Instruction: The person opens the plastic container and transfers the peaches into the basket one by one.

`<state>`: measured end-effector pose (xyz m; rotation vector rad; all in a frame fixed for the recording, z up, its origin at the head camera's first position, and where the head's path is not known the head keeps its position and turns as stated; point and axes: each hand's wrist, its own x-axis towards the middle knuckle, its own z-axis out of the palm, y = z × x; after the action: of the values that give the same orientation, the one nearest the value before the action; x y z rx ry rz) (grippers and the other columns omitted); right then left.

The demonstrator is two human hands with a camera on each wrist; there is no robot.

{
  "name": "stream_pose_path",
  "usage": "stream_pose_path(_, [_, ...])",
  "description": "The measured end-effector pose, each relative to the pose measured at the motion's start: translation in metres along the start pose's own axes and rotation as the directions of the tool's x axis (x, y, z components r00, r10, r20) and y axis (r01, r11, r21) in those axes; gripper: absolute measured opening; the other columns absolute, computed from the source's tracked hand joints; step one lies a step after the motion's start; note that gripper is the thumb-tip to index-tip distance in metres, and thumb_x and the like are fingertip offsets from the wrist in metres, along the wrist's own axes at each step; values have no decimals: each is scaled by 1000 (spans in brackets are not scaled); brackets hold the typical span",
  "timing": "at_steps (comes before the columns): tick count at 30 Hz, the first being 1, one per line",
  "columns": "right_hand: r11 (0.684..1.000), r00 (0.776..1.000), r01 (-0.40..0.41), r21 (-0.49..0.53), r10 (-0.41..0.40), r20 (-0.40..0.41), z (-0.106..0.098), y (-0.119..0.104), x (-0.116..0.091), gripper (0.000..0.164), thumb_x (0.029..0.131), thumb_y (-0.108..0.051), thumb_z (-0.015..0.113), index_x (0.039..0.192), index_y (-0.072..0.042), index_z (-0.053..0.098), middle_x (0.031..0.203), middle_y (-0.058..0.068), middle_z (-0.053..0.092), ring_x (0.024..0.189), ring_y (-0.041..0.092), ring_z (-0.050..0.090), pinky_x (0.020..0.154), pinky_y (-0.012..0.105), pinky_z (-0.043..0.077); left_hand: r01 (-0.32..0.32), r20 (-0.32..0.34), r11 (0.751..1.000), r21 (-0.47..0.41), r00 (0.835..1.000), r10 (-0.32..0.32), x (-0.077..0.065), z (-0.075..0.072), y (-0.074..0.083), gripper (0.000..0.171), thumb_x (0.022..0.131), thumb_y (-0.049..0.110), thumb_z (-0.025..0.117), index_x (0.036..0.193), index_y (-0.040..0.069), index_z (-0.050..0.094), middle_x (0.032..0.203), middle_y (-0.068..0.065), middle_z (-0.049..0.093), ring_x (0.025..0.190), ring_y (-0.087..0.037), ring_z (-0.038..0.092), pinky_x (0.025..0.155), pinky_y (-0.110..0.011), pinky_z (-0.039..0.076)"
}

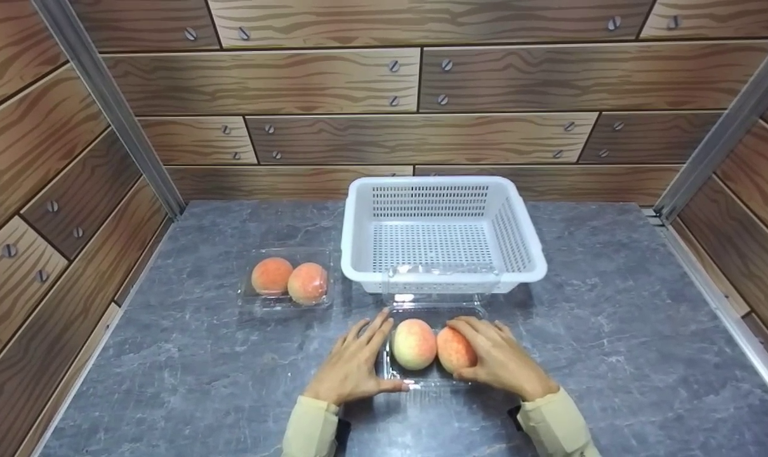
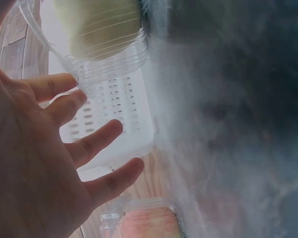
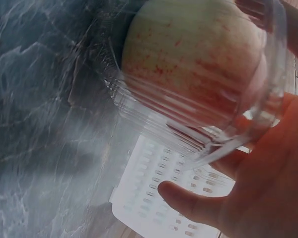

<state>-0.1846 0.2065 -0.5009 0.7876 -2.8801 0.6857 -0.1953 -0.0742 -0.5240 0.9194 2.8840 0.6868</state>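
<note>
A clear plastic clamshell box [image 1: 422,383] sits in front of me, its lid [image 1: 444,274] raised at the back. Inside are two peaches side by side, a yellowish left peach [image 1: 414,344] and a redder right peach [image 1: 455,350]. My right hand [image 1: 501,358] grips the redder one, fingers over its far side and thumb on its near side. Along the box's left wall rests my left hand [image 1: 355,362], fingers extended and spread; the left wrist view shows those fingertips [image 2: 77,79] at the clear wall. Through the box wall a peach [image 3: 193,64] shows in the right wrist view.
Behind the box stands a white perforated basket [image 1: 352,244] with nothing in it; the raised lid overlaps its front rim in the head view. To the left, another clear box [image 1: 251,303] holds two peaches [image 1: 271,276]. Wood-patterned walls [image 1: 333,82] enclose the grey marbled tabletop [image 1: 200,368].
</note>
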Motion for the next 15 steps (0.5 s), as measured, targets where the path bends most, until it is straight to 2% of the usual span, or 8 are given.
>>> stream_pose_path(4, [1000, 1000, 2, -12, -2, 5, 1, 1, 0, 79, 69, -22, 91, 136, 0, 57, 135, 20, 59, 122, 42, 57, 103, 78, 33, -3, -2, 1000, 2, 1000, 3, 0, 0, 1, 109, 77, 63, 78, 156, 2, 34, 167, -11, 21, 141, -44, 37, 109, -69, 35])
stream_pose_path(11, [1000, 1000, -4, 27, 3, 19, 2, 2, 0, 77, 70, -23, 91, 136, -1, 57, 132, 19, 60, 122, 41, 57, 104, 80, 29, -3, -4, 1000, -9, 1000, 3, -1, 2, -2, 108, 78, 67, 75, 156, 3, 35, 167, -11, 21, 140, -41, 40, 107, -69, 37])
stream_pose_path(15, [1000, 1000, 19, 17, -19, -12, 1, 5, 1, 75, 69, -25, 91, 132, 0, 59, 126, 18, 63, 117, 40, 60, 104, 79, 30, -8, -7, 1000, -19, 1000, 8, -1, 2, -2, 107, 78, 67, 75, 155, 4, 37, 167, -11, 21, 139, -42, 40, 106, -70, 38])
